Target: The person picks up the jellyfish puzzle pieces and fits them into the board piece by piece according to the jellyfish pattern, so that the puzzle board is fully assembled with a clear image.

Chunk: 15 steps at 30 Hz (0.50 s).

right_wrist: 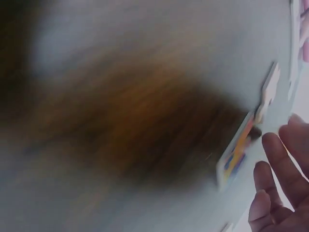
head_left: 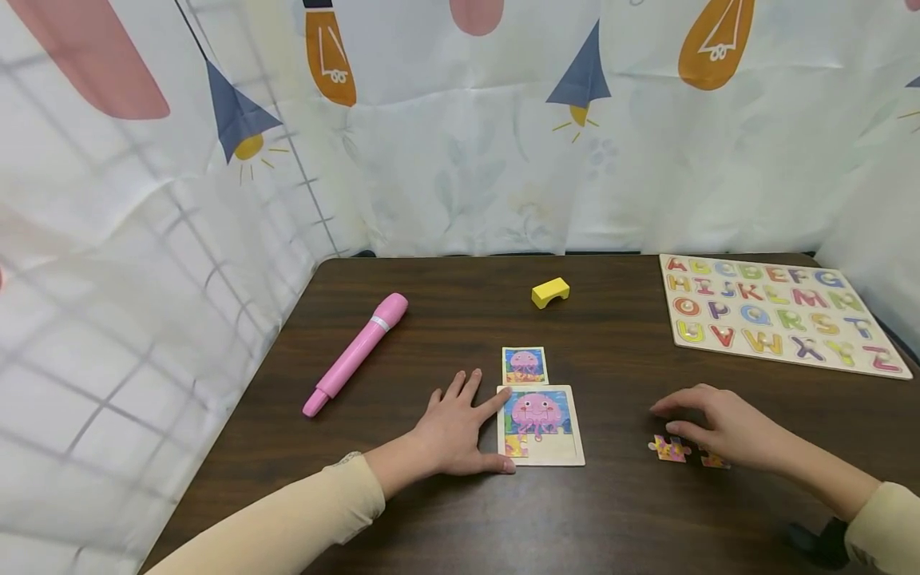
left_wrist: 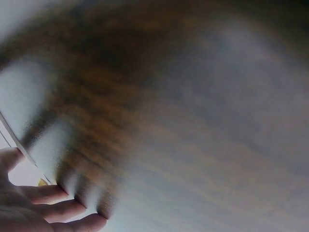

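Note:
A square wooden jigsaw tray (head_left: pixel 557 452) with a pink jellyfish picture lies mid-table; its lower right part is bare. My left hand (head_left: pixel 458 434) lies at its left side with fingers spread, index fingertip and thumb at the frame. In the left wrist view the fingers (left_wrist: pixel 58 211) reach toward the tray's edge. Over to the right, my right hand (head_left: pixel 726 427) hovers with loosely bent fingers, nothing pinched between them. One loose jigsaw piece (head_left: pixel 670 448) lies below its fingertips, and a second jigsaw piece (head_left: pixel 714 459) is partly hidden by the hand.
Just beyond the tray lies a small jellyfish picture card (head_left: pixel 525 366). A yellow arch block (head_left: pixel 550 292) sits farther back, with a pink pen-shaped stick (head_left: pixel 357 353) to the left. An alphabet peg board (head_left: pixel 776 315) occupies the back right. Patterned curtains (head_left: pixel 467 176) border the table.

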### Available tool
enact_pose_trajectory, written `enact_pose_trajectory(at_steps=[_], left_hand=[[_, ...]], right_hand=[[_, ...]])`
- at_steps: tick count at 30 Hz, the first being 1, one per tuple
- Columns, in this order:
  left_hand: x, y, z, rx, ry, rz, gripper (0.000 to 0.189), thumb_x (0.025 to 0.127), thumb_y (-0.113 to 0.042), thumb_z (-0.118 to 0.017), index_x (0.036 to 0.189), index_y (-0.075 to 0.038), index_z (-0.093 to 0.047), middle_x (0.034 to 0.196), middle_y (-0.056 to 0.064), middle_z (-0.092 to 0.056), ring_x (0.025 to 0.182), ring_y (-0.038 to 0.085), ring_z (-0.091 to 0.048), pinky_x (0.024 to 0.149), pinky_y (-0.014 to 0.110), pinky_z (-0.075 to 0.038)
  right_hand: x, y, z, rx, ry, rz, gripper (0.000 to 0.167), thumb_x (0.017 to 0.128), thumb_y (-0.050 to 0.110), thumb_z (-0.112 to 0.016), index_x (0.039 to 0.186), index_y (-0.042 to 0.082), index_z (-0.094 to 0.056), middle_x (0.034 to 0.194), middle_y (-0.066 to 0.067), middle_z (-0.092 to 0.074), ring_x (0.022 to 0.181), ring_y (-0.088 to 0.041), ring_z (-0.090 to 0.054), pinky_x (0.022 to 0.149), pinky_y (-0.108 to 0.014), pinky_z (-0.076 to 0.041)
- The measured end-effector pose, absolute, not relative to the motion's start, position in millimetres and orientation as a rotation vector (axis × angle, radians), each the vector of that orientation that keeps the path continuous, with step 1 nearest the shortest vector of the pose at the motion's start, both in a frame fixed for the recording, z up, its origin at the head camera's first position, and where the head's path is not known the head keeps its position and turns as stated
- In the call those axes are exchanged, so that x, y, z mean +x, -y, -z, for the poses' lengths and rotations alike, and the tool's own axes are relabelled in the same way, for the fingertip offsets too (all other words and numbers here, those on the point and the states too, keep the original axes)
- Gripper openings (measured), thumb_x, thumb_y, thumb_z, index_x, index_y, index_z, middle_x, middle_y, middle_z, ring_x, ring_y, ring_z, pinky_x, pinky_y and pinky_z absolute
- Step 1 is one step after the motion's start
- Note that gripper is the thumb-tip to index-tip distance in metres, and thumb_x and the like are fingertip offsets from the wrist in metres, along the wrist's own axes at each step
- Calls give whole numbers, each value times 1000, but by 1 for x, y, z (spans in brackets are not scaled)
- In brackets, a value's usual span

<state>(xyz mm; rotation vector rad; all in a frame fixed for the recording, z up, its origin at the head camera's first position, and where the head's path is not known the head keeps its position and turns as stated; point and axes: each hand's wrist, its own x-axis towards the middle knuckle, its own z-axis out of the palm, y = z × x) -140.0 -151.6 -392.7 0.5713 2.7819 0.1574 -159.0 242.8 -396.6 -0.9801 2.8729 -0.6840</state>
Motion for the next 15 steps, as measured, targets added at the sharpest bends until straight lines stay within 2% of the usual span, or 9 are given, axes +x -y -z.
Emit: enact_pose_trajectory(at_steps=[4, 8, 15], left_hand=[[-140, 152, 393, 569, -2781, -165, 100, 80, -80, -64, 162, -36, -29, 170, 18, -20, 157, 43, -20, 115, 67, -31], [-140, 153, 393, 564, -2780, -165, 100, 80, -80, -64, 162, -36, -29, 170, 18, -20, 157, 43, -19, 115, 67, -31], [-140, 152, 392, 567, -2782, -165, 100, 80, -80, -64, 162, -36, -30, 170, 18, -20, 157, 43, -19, 116, 67, -31]], right_hand=[[-159, -259, 404, -1030, -2894, 620, 28, 83, 32, -84, 109, 30, -73, 106, 16, -69, 100, 2, -56, 75, -28, -51], [-160, -263, 408, -1051, -2876, 597, 33, 77, 44, -87, 104, 34, -70, 105, 19, -64, 98, 2, -51, 77, -29, -48], [-158, -260, 416, -1103, -2960, 582, 39, 69, 47, -92, 95, 39, -63, 101, 24, -56, 96, 0, -46, 77, -30, -43]])
